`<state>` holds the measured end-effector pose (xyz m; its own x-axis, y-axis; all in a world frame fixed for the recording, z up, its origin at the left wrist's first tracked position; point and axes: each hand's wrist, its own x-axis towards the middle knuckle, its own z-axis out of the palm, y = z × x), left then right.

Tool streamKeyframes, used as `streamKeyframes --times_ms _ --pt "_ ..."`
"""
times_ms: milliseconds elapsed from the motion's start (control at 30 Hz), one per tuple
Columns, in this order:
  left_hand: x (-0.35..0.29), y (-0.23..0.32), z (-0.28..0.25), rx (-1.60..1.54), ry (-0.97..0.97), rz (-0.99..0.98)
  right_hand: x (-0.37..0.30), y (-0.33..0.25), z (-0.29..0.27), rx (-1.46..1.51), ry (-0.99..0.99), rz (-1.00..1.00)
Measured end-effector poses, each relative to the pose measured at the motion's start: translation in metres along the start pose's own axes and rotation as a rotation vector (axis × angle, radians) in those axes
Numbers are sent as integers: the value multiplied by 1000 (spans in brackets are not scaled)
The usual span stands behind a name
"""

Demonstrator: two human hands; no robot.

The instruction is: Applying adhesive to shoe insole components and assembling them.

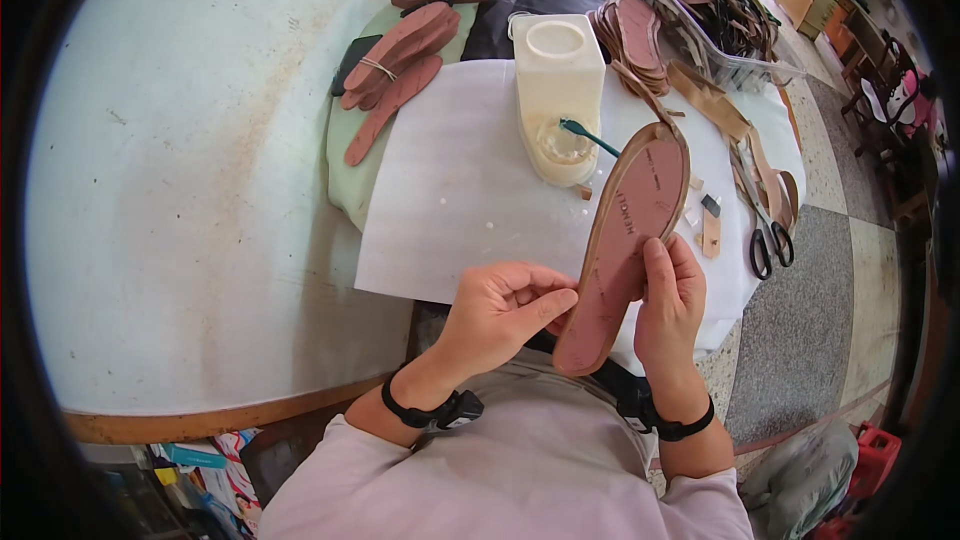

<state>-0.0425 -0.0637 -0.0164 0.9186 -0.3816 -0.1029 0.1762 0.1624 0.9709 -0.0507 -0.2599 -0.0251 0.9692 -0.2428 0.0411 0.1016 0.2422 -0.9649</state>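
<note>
A pink shoe insole is held up at a slant, its toe end pointing away from me. Brown edging strip runs along its rim, and a narrow strip end sticks out past the toe. My right hand grips the insole's right side, thumb on top. My left hand is closed with thumb and forefinger pinched at the left edge near the heel; the fingertips partly hide what they pinch. Just beyond stands a cream plastic glue container with a teal-handled brush in its opening.
Bundled pink insoles lie at the far left, more insoles at the far right. A clear bin holds dark strips. Black-handled scissors and tan strips lie at the right edge of the white sheet.
</note>
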Motion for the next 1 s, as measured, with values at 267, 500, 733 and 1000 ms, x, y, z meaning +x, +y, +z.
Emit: streamKeyframes --times_ms 267,500,733,1000 --pt "5 6 12 3 48 -81 -4 4 7 -39 68 -45" --pt "4 -2 10 49 64 -68 -9 14 15 -22 94 -103" --pt "4 3 12 -8 115 -125 -13 15 20 -52 80 -119" --pt "11 -3 7 22 146 -176 -15 17 24 -64 58 -164"
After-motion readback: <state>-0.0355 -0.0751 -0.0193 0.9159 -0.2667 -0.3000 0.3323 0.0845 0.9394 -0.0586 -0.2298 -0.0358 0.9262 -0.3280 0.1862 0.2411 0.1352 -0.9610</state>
